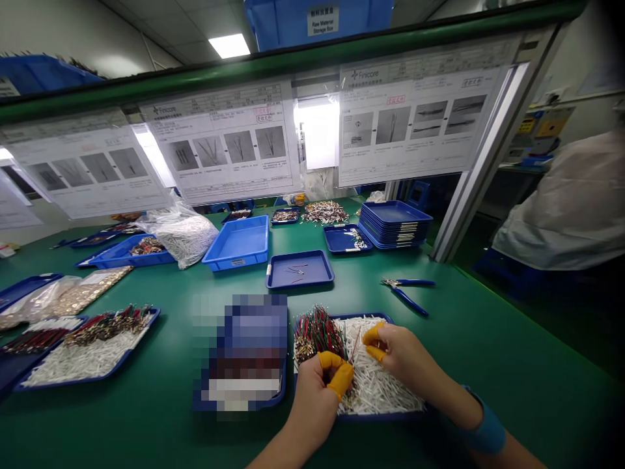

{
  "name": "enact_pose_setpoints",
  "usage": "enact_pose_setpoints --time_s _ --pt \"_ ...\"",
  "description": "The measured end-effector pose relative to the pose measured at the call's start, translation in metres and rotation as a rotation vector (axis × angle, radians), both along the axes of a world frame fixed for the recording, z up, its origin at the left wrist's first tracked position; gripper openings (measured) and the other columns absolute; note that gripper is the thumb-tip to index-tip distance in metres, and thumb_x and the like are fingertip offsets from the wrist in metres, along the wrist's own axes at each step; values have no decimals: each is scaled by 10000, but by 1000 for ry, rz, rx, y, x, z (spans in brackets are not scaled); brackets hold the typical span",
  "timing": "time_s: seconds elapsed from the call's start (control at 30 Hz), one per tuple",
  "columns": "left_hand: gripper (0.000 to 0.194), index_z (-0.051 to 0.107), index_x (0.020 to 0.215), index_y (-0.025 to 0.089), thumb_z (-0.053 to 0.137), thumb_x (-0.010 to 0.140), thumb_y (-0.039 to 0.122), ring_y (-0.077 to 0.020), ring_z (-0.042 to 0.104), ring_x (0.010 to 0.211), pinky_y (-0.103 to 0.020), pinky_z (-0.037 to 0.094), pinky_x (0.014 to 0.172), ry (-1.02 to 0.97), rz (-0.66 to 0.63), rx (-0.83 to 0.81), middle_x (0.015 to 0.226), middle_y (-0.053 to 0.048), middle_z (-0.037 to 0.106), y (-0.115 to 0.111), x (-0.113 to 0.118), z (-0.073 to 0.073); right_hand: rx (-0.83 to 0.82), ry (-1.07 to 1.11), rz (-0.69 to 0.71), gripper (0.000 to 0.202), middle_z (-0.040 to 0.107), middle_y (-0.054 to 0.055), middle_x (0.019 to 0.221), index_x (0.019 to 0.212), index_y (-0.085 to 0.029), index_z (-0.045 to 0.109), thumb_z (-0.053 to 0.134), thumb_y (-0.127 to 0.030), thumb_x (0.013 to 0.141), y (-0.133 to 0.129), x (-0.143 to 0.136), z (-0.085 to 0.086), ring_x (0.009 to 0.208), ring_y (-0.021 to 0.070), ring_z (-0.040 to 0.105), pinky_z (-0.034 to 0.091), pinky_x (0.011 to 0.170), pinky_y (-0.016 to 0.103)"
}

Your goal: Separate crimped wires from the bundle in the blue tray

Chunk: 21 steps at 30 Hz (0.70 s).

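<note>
My left hand (317, 385), with yellow finger cots on thumb and forefinger, is closed in a pinch at the front of a blue tray (385, 415). A thin reddish wire (356, 344) rises from its fingertips. My right hand (403, 355), also in yellow finger cots, is curled over the tray's right half, thumb and forefinger close together; anything between them is too small to make out. Under both hands lies a heap of short white tubes (390, 391). A bundle of red, green and black wires (317, 331) with metal ends fills the tray's left side, beside my left hand.
Left of the tray is a pixelated blue tray (251, 352). Cutting pliers (407, 291) with blue handles lie behind my right hand. A shallow tray (300, 270) holds a few wires. Farther back are a blue bin (239, 241), stacked trays (395, 225) and a plastic bag (183, 228).
</note>
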<state>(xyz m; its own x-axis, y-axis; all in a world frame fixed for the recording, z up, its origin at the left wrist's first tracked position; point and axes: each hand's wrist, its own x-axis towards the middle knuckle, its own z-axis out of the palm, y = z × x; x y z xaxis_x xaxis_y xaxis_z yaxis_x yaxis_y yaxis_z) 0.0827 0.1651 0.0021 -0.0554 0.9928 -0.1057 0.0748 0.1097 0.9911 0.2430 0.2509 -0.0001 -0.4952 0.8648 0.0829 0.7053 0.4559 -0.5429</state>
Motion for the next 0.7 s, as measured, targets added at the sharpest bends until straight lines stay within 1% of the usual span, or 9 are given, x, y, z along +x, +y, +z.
enact_pose_setpoints --time_s 0.1,0.2,0.3,0.4,0.47,0.53,0.6,0.7 --pt "225 509 709 105 545 724 327 -100 432 560 -212 320 502 -35 4 -2 632 -39 528 0 0 -2 -143 250 16 129 597 66 773 768 -124 604 481 -129 727 3 3 -5 692 171 552 437 634 301" --pt "203 508 702 104 556 727 300 -83 434 528 -204 333 502 -97 -2 -4 622 -33 541 1 1 -3 -311 479 5 134 601 86 795 791 -112 577 537 -209 707 4 3 -7 726 185 577 466 659 307" --pt "216 519 706 95 577 724 302 -88 481 531 -205 364 516 -174 -9 -8 635 -43 562 1 2 -3 -479 666 -32 203 592 60 744 769 -120 554 633 -250 633 2 0 -1 714 177 580 478 667 304" --pt "286 582 791 64 612 708 336 -133 558 623 -225 415 565 -240 25 -30 728 -90 608 1 4 -1 -616 808 -10 229 583 24 690 713 -123 552 697 -225 568 -2 -4 8 683 142 575 488 687 283" --pt "359 611 888 54 639 692 353 -157 583 698 -244 445 621 -289 68 -36 803 -113 626 1 4 1 -650 828 27 228 579 17 670 695 -115 558 711 -215 559 -5 -8 11 655 121 564 484 661 254" --pt "379 627 922 66 661 678 353 -167 589 750 -259 460 677 -319 97 -4 852 -113 634 0 3 3 -649 815 60 224 573 15 663 691 -109 559 712 -209 563 -8 -11 10 633 108 554 472 624 228" --pt "328 646 876 81 678 667 332 -170 586 781 -264 462 722 -290 107 55 867 -101 640 0 2 3 -627 795 86 210 568 18 674 703 -108 550 696 -200 582 -11 -13 7 643 111 557 467 623 225" --pt "249 659 825 89 670 676 289 -183 579 813 -271 456 759 -171 116 133 855 -92 648 1 0 0 -550 729 158 161 568 38 719 741 -108 537 641 -190 650 -13 -14 0 694 134 574 476 661 246"
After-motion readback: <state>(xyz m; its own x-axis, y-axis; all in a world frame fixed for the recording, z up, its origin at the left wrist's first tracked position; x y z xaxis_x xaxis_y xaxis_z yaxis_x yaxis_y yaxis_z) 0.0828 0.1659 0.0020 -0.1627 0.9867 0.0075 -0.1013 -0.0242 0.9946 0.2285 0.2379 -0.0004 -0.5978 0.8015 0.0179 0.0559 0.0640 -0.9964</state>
